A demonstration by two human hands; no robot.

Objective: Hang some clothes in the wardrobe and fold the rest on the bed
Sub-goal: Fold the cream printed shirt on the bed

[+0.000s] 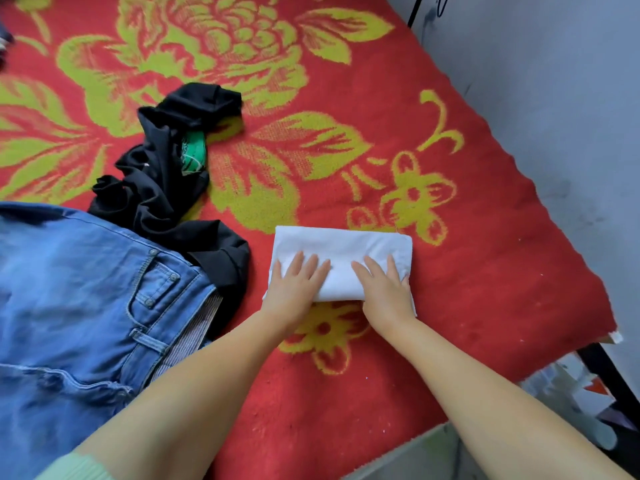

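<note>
Fingers [304, 263] straight and spread, both the left hand [294, 289] and right hand [382, 289] pressing flat on a folded white cloth [341, 251] near the bed's [485, 237] right edge. Toward the left edge: jeans [79, 289], overlapping a crumpled black garment [166, 181].

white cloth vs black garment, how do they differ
The white cloth is folded into a neat rectangle; the black garment lies crumpled and unfolded. The left hand and right hand press flat on the white cloth; no hand touches the black garment. The white cloth is plain; the black garment shows a green patch. Both lie on the red blanket.
</note>
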